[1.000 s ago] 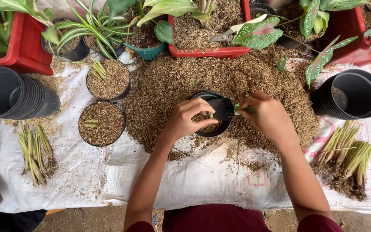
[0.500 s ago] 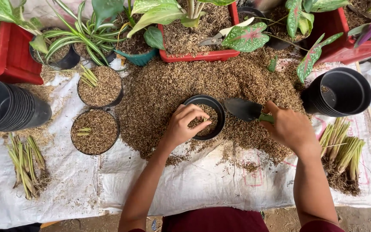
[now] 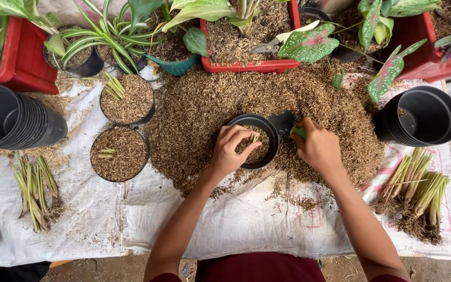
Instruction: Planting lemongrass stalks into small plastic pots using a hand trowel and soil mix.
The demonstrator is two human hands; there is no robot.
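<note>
Left hand pinches cutting inside pot; right hand fisted on trowel at pot rim; husk all around.

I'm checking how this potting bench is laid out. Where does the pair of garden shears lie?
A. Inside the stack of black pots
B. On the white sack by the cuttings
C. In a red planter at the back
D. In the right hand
C: the shears lie on the husk fill of the red planter behind the husk heap.
</note>
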